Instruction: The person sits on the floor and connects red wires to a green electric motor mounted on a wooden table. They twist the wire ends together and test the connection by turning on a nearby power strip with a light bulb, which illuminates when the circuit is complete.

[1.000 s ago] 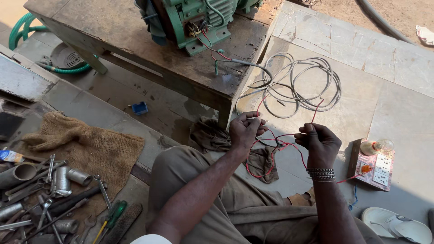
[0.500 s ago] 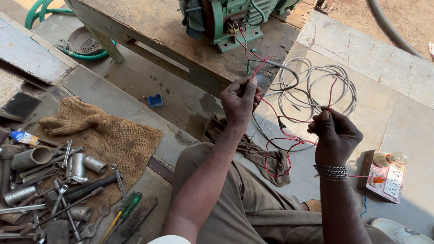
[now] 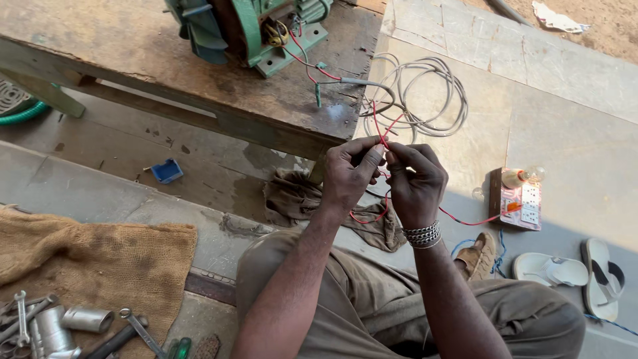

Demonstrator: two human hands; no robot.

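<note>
Pinching the thin red wire [image 3: 376, 130] between both hands — your left hand [image 3: 350, 174] and right hand [image 3: 413, 181] meet just beside the worn wooden tabletop [image 3: 133, 60] edge, apparently joining ends.

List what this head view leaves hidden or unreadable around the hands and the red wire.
- Wire ends: where the left hand and right hand pinch the red wire, the fingertips cover the joint.
- Green motor: its upper part is cut off by the top edge.
- Switch board: its markings are too small to read.
- Tools on the sacking: cut off by the bottom-left edge.
- Foot in sandal: partly behind the right forearm.
</note>
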